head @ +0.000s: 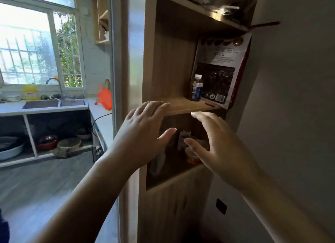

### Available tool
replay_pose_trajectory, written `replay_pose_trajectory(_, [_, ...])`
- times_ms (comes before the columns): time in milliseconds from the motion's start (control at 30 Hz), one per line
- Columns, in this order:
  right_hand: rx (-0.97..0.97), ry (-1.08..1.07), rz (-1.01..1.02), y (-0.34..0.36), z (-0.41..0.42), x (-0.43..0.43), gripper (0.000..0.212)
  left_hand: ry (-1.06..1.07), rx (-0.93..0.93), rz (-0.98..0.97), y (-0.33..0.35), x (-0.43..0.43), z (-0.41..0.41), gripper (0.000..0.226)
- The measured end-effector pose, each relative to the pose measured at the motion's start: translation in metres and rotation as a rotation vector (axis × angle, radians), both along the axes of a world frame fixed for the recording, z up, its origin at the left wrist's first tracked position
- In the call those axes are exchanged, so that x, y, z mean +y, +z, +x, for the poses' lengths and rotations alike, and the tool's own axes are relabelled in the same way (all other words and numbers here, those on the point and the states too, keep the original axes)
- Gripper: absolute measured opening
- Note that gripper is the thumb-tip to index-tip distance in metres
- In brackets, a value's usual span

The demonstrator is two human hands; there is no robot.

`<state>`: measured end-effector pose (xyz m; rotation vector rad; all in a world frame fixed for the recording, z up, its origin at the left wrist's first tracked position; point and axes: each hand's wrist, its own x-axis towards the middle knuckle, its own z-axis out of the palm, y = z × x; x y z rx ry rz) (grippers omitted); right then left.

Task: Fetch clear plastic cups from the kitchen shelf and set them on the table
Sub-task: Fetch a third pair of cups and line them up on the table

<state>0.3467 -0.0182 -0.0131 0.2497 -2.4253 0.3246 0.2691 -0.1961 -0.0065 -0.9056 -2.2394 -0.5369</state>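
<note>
A tall wooden shelf unit [183,104] stands straight ahead. My left hand [143,132] and my right hand [219,141] are both raised in front of its lower compartment, fingers spread, holding nothing. Between them, inside that dark compartment, something clear and blurred [158,163] leans at the left, and a pale round container [192,153] sits further right. I cannot tell whether either is a clear plastic cup. Much of the compartment is hidden behind my hands.
On the shelf board above stand a small dark bottle with a white cap [197,87] and a large printed bag [221,70]. A grey wall [290,97] is close on the right. To the left lies the kitchen with a sink [54,104], counter and window.
</note>
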Motion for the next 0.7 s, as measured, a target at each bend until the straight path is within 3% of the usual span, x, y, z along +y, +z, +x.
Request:
replay_pose_trajectory(333, [-0.003,0.032,-0.06,-0.011,-0.109,0.074,0.062,-0.013,-0.021,-0.004,-0.008,0.068,-0.099,0.059])
replay_pose_trajectory(700, [-0.065,0.283,-0.187,0.009,-0.266,0.19,0.056,0.253,-0.046,-0.207,0.003,0.154,-0.225,0.066])
